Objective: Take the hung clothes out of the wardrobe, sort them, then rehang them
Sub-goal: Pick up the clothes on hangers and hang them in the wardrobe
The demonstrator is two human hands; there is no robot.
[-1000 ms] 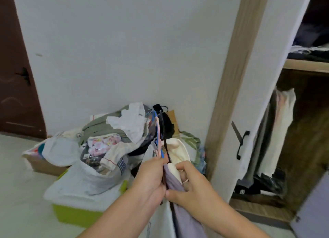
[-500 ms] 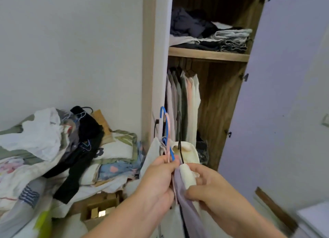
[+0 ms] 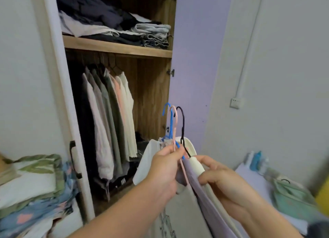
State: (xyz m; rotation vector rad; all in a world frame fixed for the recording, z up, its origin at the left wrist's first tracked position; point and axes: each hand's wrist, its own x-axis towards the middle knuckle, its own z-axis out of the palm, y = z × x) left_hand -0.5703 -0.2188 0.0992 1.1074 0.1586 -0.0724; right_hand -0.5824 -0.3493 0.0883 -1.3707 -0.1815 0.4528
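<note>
Clothes on blue, pink and black hangers [image 3: 175,123] sit at lower centre: left hand [image 3: 164,168] grips the hanger necks, right hand [image 3: 224,182] pinches a cream garment [image 3: 195,164]; wooden wardrobe [image 3: 151,88] behind.

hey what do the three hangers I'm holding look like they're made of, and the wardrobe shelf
The blue hanger and pink hanger look like matte plastic, thick and evenly coloured. The black hanger is thinner, probably coated wire. The shelf looks like wood or wood-look board, with visible grain.

folded clothes [image 3: 114,24] on shelf [image 3: 115,48], shirts [image 3: 110,122] probably below
</note>
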